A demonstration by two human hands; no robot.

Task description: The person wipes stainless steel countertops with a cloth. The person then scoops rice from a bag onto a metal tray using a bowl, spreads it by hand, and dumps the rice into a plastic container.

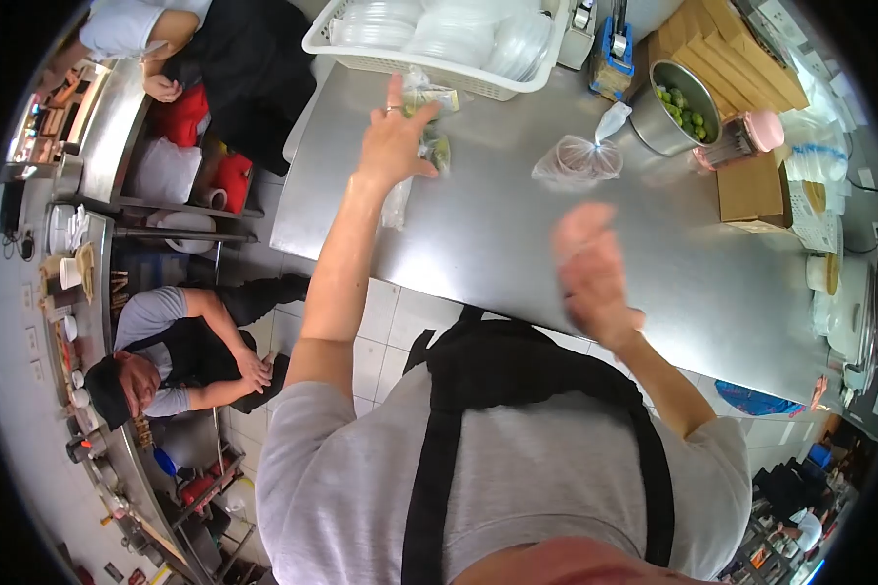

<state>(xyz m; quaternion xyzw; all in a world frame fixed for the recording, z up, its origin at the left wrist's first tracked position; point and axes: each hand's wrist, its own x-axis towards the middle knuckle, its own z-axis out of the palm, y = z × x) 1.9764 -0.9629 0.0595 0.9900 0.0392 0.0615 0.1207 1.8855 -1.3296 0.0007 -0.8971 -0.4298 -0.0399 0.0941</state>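
My left hand reaches out over the left part of the steel table, its fingers spread and nothing gripped. Under and beside it lie a clear plastic packet with something green in it and another clear wrapper; the hand partly covers them. Whether the fingers touch the packet, I cannot tell. My right hand is smeared by motion above the near side of the table. Beyond it rests a knotted clear plastic bag, apart from the hand; its contents are unclear.
A white basket of clear plastic containers stands at the back. A steel pot of green fruit, a pink-lidded jar and a cardboard box crowd the right. Two people, one crouching, are at the left.
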